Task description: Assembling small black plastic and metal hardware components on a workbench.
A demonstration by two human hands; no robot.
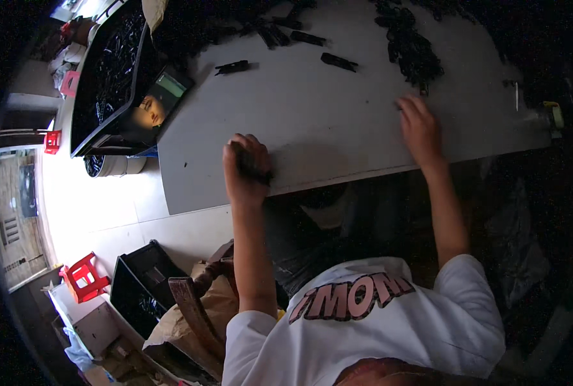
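My left hand (pixel 246 170) is closed around a dark, elongated black part (pixel 250 166) over the near left edge of the grey table (pixel 299 128). The fingers partly cover the part, so its exact kind is unclear. Over on the right, my right hand (pixel 420 128) reaches forward above the tabletop with its fingers stretched out, close to the near end of a pile of small black parts (pixel 408 48). A small dark spot shows at its fingertips; I cannot make out what it is. Single black clip-like pieces (pixel 339 62) lie farther back, with another (pixel 232 67) to the left.
A large black bin (pixel 132 83) full of black parts stands at the left, with a lit screen (pixel 161 100) against it. Below are a white bucket (pixel 122 166), red stools (pixel 85 278), another black bin (pixel 154 267) and a wooden chair (pixel 193 309). A yellow-green object (pixel 554 116) sits at the right edge.
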